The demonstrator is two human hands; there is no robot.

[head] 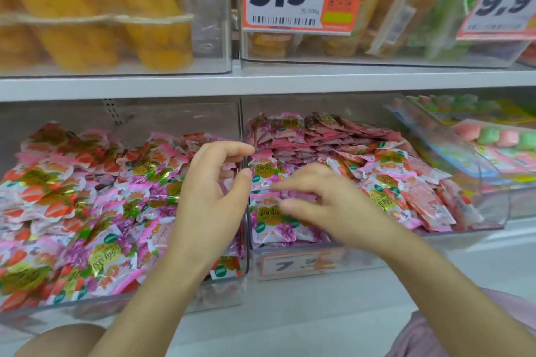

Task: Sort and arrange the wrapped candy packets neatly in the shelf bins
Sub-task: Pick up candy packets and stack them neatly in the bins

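The left bin (87, 303) sits left of the clear dividing wall (246, 255) and holds a loose jumble of candy packets (87, 197), pink, red and gold, lying at every angle.

The left hand (208, 200) hovers against the left face of that wall. Its fingers are curved and the thumb and forefinger are parted. Its grip is released, with nothing visible between the fingertips.

Just right of the wall, in the right bin (493, 206), flower-printed packets (268, 175) stand face-forward in a short column, one behind another. That column's long axis runs front to back along the wall. Behind it, further from the wall, a flatter stack of pink packets (333, 136) fills the back of the bin.

The right hand (327, 200) is blurred. Its fingers stretch leftward toward the wall, over the front packets. Its grip looks released too, and I cannot tell whether the fingertips press down or only brush the wrappers.

The move likely turns on that column. It lies just across the wall from the left thumb and directly under the right fingertips, so the right hand is the nearer one to square it. The left hand is better placed to lift strays from the jumble.

Far right of the wall, a tilted bin (470, 153) holds green and pink sweets.
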